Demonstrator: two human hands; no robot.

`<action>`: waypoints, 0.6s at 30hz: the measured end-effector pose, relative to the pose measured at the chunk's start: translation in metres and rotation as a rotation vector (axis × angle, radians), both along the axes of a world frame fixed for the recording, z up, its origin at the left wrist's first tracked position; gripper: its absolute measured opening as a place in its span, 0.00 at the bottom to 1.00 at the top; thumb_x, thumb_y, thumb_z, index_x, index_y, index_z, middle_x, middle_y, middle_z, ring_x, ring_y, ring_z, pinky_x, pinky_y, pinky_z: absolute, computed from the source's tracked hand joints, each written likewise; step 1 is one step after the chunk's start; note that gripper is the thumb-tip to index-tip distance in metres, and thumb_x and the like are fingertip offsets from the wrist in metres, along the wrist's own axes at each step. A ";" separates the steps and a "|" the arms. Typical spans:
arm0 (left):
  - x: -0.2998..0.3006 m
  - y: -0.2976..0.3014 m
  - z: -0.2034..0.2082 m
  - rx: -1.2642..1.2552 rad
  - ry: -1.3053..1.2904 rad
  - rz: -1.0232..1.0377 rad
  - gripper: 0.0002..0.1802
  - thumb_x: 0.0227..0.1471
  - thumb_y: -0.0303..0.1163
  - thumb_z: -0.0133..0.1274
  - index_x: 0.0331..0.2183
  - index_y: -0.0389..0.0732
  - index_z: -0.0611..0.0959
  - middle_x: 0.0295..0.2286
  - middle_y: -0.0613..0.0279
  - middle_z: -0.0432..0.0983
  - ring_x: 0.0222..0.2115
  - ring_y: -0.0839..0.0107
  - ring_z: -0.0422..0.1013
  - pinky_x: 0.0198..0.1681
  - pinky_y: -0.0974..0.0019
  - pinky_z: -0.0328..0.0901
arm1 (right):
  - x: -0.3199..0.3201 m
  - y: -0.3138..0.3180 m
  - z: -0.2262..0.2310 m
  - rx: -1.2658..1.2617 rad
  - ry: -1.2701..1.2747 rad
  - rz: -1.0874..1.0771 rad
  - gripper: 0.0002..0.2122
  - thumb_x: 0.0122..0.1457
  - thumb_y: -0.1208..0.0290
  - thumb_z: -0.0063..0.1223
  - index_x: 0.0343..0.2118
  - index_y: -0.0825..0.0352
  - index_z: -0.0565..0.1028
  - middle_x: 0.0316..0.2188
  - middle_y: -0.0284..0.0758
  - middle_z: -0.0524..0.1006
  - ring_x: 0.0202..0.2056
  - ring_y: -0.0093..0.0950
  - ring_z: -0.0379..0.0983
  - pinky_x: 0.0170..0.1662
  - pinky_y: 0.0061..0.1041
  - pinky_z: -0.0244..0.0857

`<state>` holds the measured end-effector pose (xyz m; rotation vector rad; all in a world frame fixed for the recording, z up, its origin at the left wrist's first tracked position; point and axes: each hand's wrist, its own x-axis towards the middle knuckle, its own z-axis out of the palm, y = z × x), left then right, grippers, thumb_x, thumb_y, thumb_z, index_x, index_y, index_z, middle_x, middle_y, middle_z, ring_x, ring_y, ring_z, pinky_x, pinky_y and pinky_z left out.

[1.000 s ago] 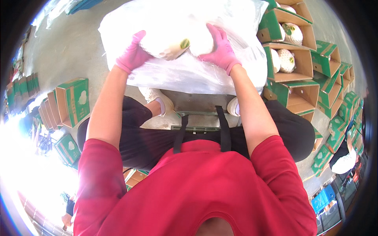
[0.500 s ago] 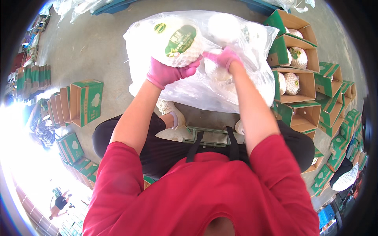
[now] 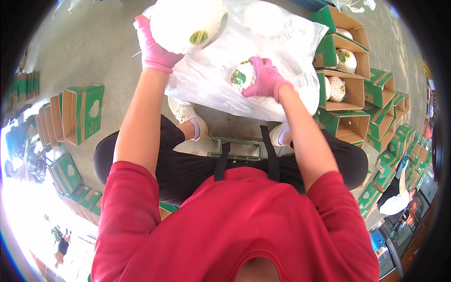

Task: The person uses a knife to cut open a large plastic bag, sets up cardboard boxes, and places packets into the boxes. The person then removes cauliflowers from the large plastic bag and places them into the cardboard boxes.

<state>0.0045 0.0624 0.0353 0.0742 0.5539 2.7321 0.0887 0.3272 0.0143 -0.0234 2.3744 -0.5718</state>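
Observation:
My left hand (image 3: 157,52), in a pink glove, cups a large round fruit (image 3: 185,26) in white foam wrap from its left and lower side. A small round green sticker shows on its near side, and the view's upper edge cuts it off. My right hand (image 3: 268,80), also gloved in pink, curls around the right side of a smaller-looking foam-wrapped fruit (image 3: 243,75) with a green label. That one rests on a clear plastic bag (image 3: 213,82). Another pale wrapped shape (image 3: 268,19) lies farther back under the plastic.
Right of the bag stand open green-and-brown cartons (image 3: 345,87), some with foam-wrapped fruit (image 3: 346,61) inside. More cartons (image 3: 83,114) stand on the concrete floor at left. A green crate-like frame (image 3: 237,146) lies between my feet. A person in white (image 3: 397,203) is at far right.
My left hand has moved the large fruit up and left and turned it, so its green label no longer shows. My right hand has left that fruit and now grasps the smaller-looking one.

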 end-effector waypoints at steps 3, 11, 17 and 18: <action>-0.005 0.000 -0.001 0.057 0.089 -0.066 0.49 0.50 0.75 0.37 0.62 0.48 0.64 0.60 0.56 0.61 0.59 0.50 0.59 0.61 0.41 0.55 | -0.028 -0.024 0.012 0.159 -0.154 0.289 0.51 0.33 0.54 0.72 0.63 0.57 0.55 0.57 0.51 0.61 0.54 0.50 0.65 0.56 0.41 0.64; -0.016 -0.007 0.005 -0.095 0.128 0.010 0.43 0.54 0.67 0.41 0.60 0.46 0.66 0.59 0.55 0.62 0.58 0.52 0.61 0.59 0.44 0.58 | -0.039 -0.007 -0.014 -0.300 -0.458 0.064 0.44 0.42 0.57 0.69 0.63 0.57 0.55 0.56 0.42 0.66 0.52 0.38 0.71 0.45 0.41 0.74; -0.009 0.030 0.015 -0.253 -0.059 -0.055 0.44 0.53 0.67 0.41 0.60 0.46 0.65 0.58 0.51 0.62 0.57 0.49 0.61 0.58 0.42 0.59 | 0.035 0.068 -0.037 -1.972 -0.646 -0.845 0.35 0.59 0.41 0.44 0.65 0.56 0.57 0.62 0.36 0.63 0.63 0.36 0.60 0.64 0.46 0.54; -0.008 0.040 0.016 -0.273 -0.078 -0.092 0.44 0.53 0.67 0.42 0.60 0.45 0.65 0.58 0.51 0.62 0.57 0.48 0.61 0.58 0.41 0.59 | 0.042 0.066 -0.019 -1.968 -0.467 -0.877 0.34 0.57 0.43 0.48 0.64 0.55 0.58 0.61 0.34 0.65 0.61 0.35 0.61 0.63 0.44 0.54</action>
